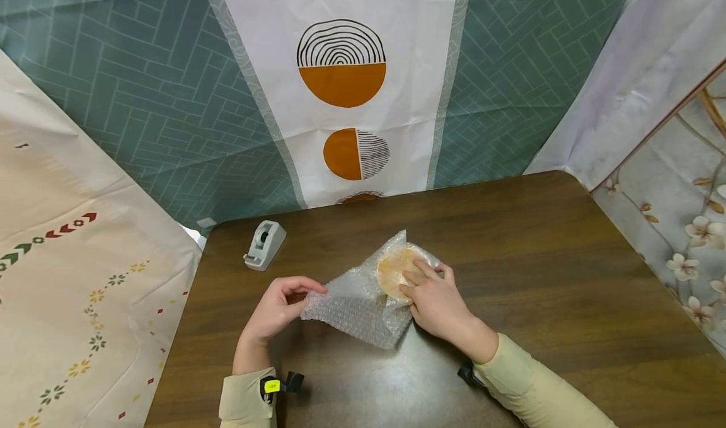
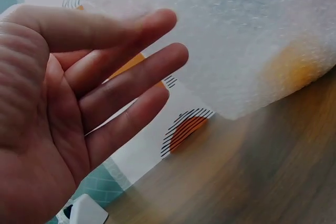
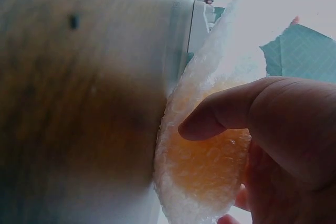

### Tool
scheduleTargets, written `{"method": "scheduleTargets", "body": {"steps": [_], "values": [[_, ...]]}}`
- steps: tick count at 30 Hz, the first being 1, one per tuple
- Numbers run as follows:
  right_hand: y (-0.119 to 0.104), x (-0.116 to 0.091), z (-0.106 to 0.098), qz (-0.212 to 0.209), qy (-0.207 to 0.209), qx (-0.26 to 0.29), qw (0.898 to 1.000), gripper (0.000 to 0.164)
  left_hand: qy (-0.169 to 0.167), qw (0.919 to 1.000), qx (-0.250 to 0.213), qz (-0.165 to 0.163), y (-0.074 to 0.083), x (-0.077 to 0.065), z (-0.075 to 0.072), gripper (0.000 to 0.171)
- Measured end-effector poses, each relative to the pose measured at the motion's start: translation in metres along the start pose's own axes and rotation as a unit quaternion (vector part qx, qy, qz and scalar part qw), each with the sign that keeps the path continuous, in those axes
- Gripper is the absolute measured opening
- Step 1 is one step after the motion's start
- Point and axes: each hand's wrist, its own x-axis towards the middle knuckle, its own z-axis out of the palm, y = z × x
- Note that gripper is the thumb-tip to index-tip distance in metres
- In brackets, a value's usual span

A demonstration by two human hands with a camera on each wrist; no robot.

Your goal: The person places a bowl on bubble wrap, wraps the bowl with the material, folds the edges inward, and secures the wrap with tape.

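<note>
Over the middle of my wood-grained brown desk (image 1: 539, 245), crinkled, see-through bubble wrap (image 1: 357, 314) veils a flat, round yellow-orange thing (image 1: 391, 273). My right hand (image 1: 439, 299) has its fingers clamped on that wrapped part; my left hand (image 1: 276, 311) pinches the loose edge. The yellow wrist tag's (image 1: 272, 386) writing is too small to read. Patterned cloths (image 1: 505, 69) hang around.

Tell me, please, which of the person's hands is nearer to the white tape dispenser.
Left. The left hand, pinching the bubble wrap, is just in front of the tape dispenser; the right hand is farther off to its right.
</note>
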Motion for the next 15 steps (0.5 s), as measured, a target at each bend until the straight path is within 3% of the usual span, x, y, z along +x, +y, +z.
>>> {"method": "scheduleTargets", "body": {"steps": [7, 15], "values": [[0.001, 0.001, 0.001, 0.003, -0.008, 0.001, 1.000, 0.035, 0.033, 0.9986, 0.038, 0.016, 0.001, 0.003, 0.006, 0.018], [0.001, 0.001, 0.001, -0.002, 0.000, -0.005, 1.000, 0.034, 0.038, 0.9983, -0.011, 0.044, 0.003, 0.009, 0.014, 0.016]]}}
